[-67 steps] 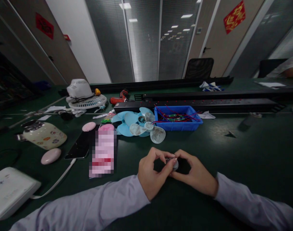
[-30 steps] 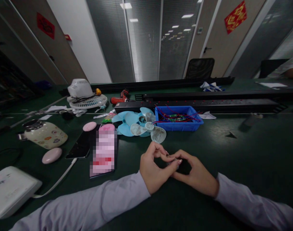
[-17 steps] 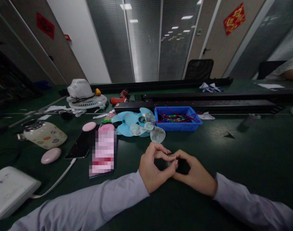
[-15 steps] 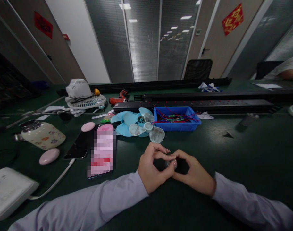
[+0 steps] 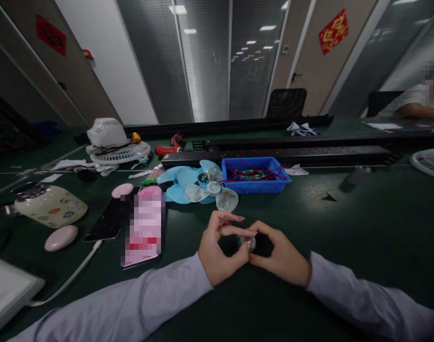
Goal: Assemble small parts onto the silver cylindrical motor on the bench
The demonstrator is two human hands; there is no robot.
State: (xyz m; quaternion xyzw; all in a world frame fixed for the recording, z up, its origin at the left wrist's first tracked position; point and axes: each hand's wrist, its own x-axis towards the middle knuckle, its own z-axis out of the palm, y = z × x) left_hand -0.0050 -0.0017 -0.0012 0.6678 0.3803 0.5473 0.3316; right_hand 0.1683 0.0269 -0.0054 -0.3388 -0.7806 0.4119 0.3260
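Just above the dark green table (image 5: 345,247), my left hand (image 5: 219,251) and my right hand (image 5: 283,256) meet at the fingertips. Between them is a small round, clear-looking piece (image 5: 252,242), partly covered by the fingers; its kind is too small to make out. The left thumb and a finger press on it, while the other left fingers arch above. My right thumb and forefinger curve round its far side, closed on it. Beyond the hands lie pale blue fan blades (image 5: 184,178) and a translucent fan blade (image 5: 227,199).
A blue bin (image 5: 259,186) holds wires and green boards. Two phones (image 5: 108,216), a patterned flask (image 5: 55,206) and a white box with a cable (image 5: 10,289) lie left. Behind are a red drill (image 5: 169,147), fan parts (image 5: 108,133) and black rails. A person (image 5: 412,104) sits far right.
My view has turned slightly right, so the table and hands sit further left in the picture. Both hands keep their grip, and more of the round piece shows between the fingers.
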